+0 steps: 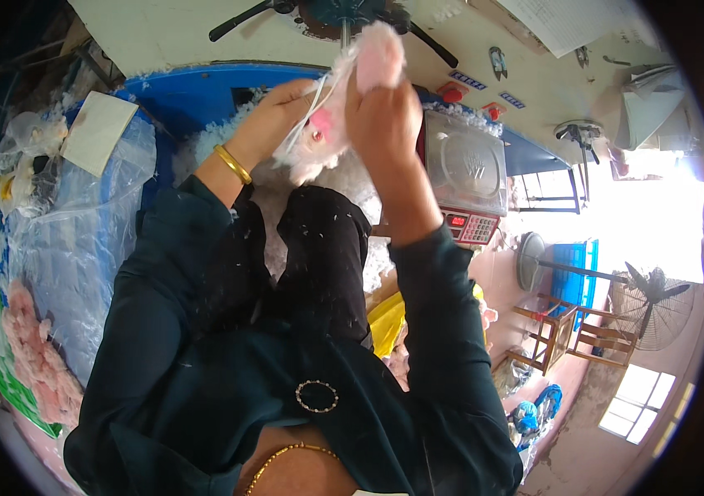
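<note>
Both hands hold a fluffy plush toy piece (309,157), white and pink, up in front of a metal nozzle (346,35). A small round eye and a bright pink patch show on its fur, and a pink ear-like part (380,58) sticks up at the top. My right hand (385,120) is closed round the upper part, just below that ear. On the other side my left hand (273,120), with a gold bangle at the wrist, grips the edge; some of its fingertips are hidden. White cords (309,112) hang along the toy beside my left fingers.
A blue trough (195,83) with loose white stuffing lies ahead. To the right are a digital scale (468,165), red buttons (452,92) and black-handled nippers (497,63). Plastic bags (79,240) and pink plush pieces (38,343) lie left. A fan (654,302) and wooden chairs (558,335) stand right.
</note>
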Motion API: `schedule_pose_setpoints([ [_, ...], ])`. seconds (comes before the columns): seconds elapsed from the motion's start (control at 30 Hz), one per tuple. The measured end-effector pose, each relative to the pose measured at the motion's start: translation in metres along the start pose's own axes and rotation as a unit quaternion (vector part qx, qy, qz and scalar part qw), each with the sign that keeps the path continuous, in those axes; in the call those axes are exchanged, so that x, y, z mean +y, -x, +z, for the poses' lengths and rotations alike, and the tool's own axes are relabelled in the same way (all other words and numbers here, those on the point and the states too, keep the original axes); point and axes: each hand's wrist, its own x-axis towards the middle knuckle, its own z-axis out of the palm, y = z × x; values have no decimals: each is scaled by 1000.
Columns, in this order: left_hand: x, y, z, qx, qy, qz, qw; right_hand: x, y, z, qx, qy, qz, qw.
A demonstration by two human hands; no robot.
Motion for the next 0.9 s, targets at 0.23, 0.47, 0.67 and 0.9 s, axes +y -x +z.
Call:
schedule_pose_setpoints([
  [0.23, 10, -8, 4, -49, 101, -35, 993, 24, -23, 36, 81, -85, 18, 993],
  [0.47, 10, 28, -11, -111, -84, -23, 990, 19, 9, 4, 83, -320, -6, 944],
  [0.67, 17, 49, 12, -28, -503, 270, 820, 16, 23, -14, -119, -543, 220, 801],
  [0.9, 3, 47, 58, 132, -627, 286, 713, -7, 4, 16, 114, -472, 249, 838],
])
